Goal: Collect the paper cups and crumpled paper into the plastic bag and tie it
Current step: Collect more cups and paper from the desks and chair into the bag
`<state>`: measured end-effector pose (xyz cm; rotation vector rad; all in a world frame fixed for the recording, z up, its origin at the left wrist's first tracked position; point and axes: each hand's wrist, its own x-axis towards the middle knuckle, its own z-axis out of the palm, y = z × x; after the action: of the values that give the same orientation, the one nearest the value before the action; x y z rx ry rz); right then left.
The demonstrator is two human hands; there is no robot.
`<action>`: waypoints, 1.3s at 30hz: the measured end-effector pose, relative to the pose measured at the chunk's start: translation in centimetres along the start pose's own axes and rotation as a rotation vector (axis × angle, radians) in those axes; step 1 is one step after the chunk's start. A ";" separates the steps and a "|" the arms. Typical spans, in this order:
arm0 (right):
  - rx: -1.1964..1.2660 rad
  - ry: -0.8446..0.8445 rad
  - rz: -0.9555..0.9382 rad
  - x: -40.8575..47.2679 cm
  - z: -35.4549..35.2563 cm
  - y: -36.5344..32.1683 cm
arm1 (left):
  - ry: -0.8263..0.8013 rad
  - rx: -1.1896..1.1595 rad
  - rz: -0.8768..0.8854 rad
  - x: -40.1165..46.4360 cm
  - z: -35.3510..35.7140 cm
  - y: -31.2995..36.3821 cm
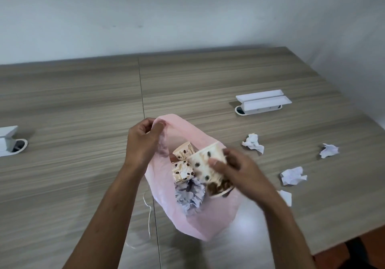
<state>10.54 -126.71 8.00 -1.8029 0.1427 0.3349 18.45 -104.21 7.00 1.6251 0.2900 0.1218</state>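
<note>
While I watch from the head view, the nearest thing is the pink plastic bag, lying open on the wooden table at about six o'clock from the table's middle, with a thin white string trailing on the table at its nine o'clock side. Inside it I see a wad of crumpled paper and, just beyond, two small paper cups printed with coffee beans. My right hand is wrapped round a larger paper cup, tilted on its side over the bag's mouth at three o'clock; my left hand pinches the bag's rim at eleven o'clock and lifts it to keep the mouth wide. I judge the step in hand is dropping this cup in. Next I would need to let it go inside the bag, then reach out to three o'clock, where loose paper balls lie well apart on the table, with a flatter scrap close to my right forearm; tying comes last. The big cup carries brown lettering near its base, but blur keeps me from reading it, and I can make out no brand. Farther off, white cable-port covers stand open at one o'clock and at nine o'clock, before a plain wall.
</note>
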 end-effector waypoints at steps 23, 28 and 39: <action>0.082 0.893 -0.021 5.2 -2.9 6.1 | -0.037 0.089 0.050 -1.5 2.7 -0.1; -0.110 0.706 0.151 12.2 -8.1 11.1 | -0.060 0.020 0.011 -1.0 4.4 -0.7; -0.733 0.415 0.229 19.6 -10.1 18.1 | -0.116 -0.036 -0.024 -0.6 5.1 -1.8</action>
<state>25.80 -139.58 -12.46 -2.5782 0.5808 0.1739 18.92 -109.23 4.91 1.5863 0.2169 0.0138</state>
